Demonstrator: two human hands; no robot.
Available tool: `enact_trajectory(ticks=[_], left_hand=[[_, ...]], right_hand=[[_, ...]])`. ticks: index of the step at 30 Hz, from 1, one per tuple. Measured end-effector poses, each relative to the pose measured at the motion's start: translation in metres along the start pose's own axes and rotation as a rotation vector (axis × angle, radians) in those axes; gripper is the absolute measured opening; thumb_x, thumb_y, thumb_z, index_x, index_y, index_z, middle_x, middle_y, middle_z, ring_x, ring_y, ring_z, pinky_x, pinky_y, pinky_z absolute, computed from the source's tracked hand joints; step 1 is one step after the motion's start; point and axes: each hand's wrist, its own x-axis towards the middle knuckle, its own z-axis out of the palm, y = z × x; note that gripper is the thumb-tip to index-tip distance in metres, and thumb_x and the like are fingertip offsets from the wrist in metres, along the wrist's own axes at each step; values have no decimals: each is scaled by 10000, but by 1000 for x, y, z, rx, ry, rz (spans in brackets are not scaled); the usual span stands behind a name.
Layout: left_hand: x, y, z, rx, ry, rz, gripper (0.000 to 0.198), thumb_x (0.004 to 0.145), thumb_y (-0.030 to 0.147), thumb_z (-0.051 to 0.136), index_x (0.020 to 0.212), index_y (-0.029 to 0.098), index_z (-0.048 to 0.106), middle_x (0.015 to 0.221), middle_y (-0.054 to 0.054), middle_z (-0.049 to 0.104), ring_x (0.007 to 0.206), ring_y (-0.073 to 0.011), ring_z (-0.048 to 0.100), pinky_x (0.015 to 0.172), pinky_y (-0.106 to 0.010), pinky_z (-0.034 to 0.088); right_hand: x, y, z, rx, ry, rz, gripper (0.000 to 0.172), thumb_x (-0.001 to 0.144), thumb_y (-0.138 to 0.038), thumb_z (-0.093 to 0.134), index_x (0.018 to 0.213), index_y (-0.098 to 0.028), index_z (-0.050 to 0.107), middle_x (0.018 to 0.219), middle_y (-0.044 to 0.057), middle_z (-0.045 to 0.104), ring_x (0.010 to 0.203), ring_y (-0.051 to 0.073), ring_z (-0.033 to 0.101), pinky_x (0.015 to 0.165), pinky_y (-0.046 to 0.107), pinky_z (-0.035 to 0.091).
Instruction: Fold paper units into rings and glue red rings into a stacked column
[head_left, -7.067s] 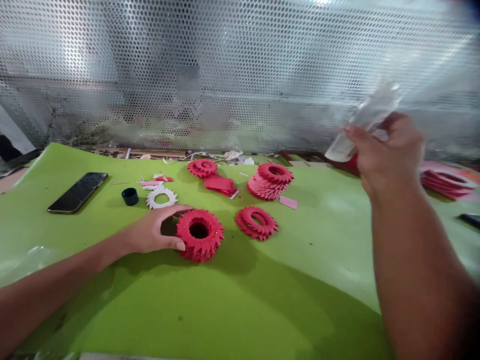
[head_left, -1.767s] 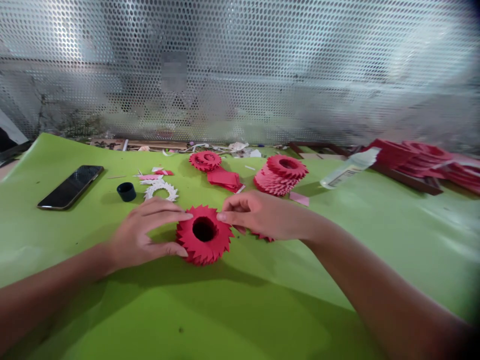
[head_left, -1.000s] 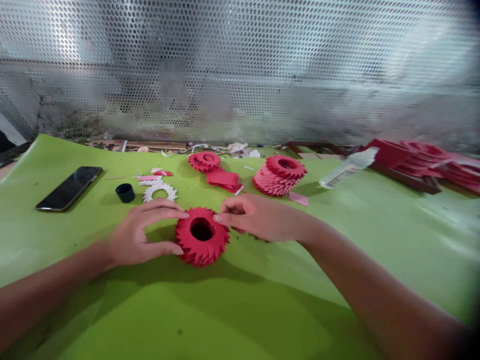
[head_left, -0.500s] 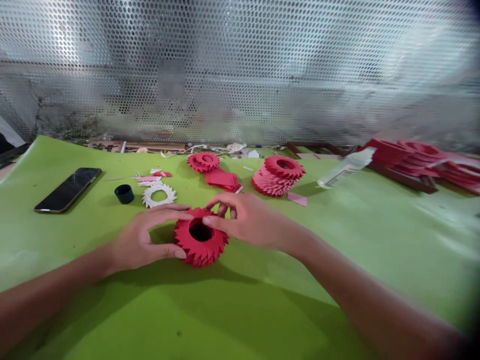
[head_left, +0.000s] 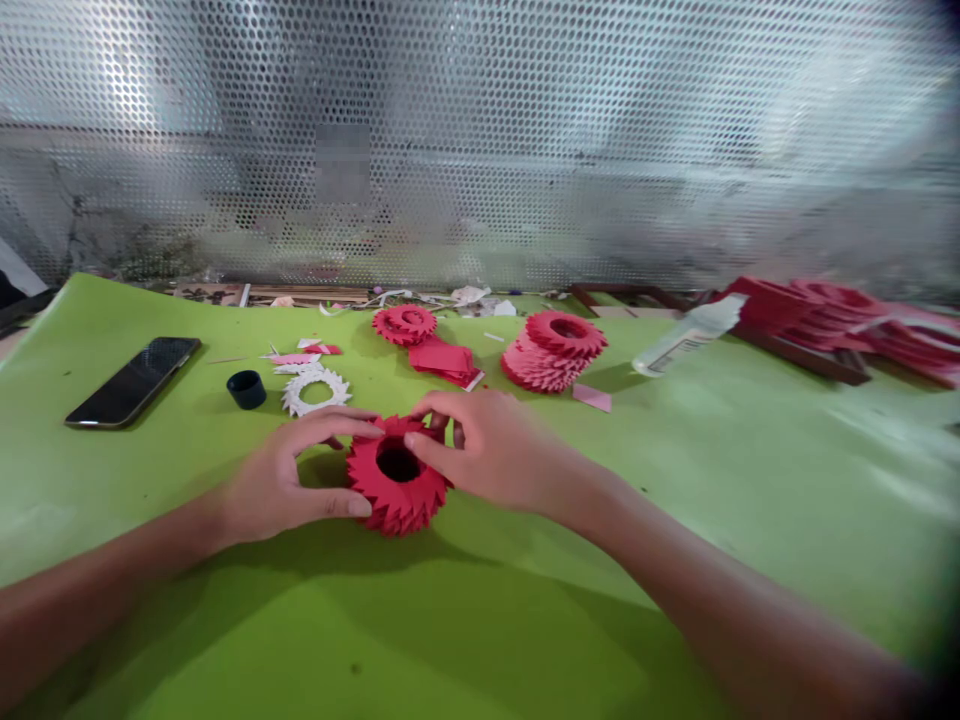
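Observation:
A stack of red toothed paper rings (head_left: 397, 500) with a dark round hole stands on the green table sheet. My left hand (head_left: 289, 475) holds its left side, thumb at the lower left edge and fingers at the upper left. On the upper right, my right hand (head_left: 480, 450) grips the ring stack, its thumb on the top near the hole and its other fingers curled behind the rim. A white toothed ring (head_left: 291, 397) lies behind my left hand, beside a dark round cap (head_left: 246, 390).
A phone (head_left: 133, 382) lies at the left. Behind my hands are a small red ring (head_left: 405, 324), red paper pieces (head_left: 441, 358) and a taller ring stack (head_left: 553, 352). A glue bottle (head_left: 688, 336) leans before red rings (head_left: 814, 315) at the right.
My right hand has shifted slightly down around the upper right rim of the red stack. My left hand stays nearly as it was. The whole view has moved a little.

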Motion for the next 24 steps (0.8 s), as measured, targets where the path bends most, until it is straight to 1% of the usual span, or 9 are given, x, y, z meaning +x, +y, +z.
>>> enact_trajectory(ticks=[1,3,5,6,10,15,17,19,24], left_hand=[[-1,0,-1,36,-1,26,572,811,600,807,1301,324,708,1449,-101,628,1346,-348,596,1128,-561,501],[-2,0,-2,129,11,129,568,850,610,768,1335,327,681,1526,-105,548,1420,-365,516,1163,-582,454],[-4,0,-3,238,19,244,507,921,604,690,1353,340,659,1579,-99,479,1444,-367,477,1162,-595,442],[-5,0,-2,292,13,289,464,959,593,642,1350,344,654,1580,-96,474,1435,-364,481,1155,-600,443],[-6,5,-1,468,-45,388,359,1055,513,501,1296,291,648,1502,-107,555,1370,-344,523,1139,-586,441],[-1,10,2,531,-84,530,378,1090,481,425,1224,190,627,1410,-156,617,1324,-310,549,1152,-498,417],[0,10,2,533,-96,553,388,1095,479,410,1195,169,620,1378,-166,634,1308,-303,557,1144,-472,418],[0,10,3,525,-99,547,389,1096,479,406,1187,166,618,1368,-167,637,1301,-301,559,1131,-456,426],[0,5,4,507,-107,545,397,1095,493,394,1186,174,612,1332,-156,639,1273,-293,566,1100,-441,451]], right_hand=[[0,-1,-1,-23,-23,7,330,952,-533,585,1031,-257,748,715,23,718,563,183,585,508,313,353],[0,-2,-2,-41,-74,22,353,964,-545,564,1020,-245,743,718,29,713,547,173,563,502,309,337],[0,-2,-4,-52,-73,22,351,961,-544,579,990,-235,742,723,30,707,544,156,549,513,296,332],[0,-2,-4,-55,-66,13,342,959,-537,591,990,-232,741,731,29,707,552,151,551,524,290,334],[1,2,-2,-60,-49,-55,318,965,-509,598,1016,-227,737,756,22,713,586,142,565,556,273,332],[1,4,3,-128,-9,-114,306,979,-476,568,1000,-213,723,782,27,720,616,140,568,577,276,313],[1,4,5,-158,-2,-122,301,973,-470,559,975,-213,716,801,27,727,625,141,569,576,279,305],[1,3,6,-181,4,-117,280,958,-452,563,955,-214,710,818,26,733,630,141,565,575,282,299],[1,-2,6,-213,0,-95,291,957,-461,546,869,-214,674,765,12,718,594,130,521,553,284,277]])
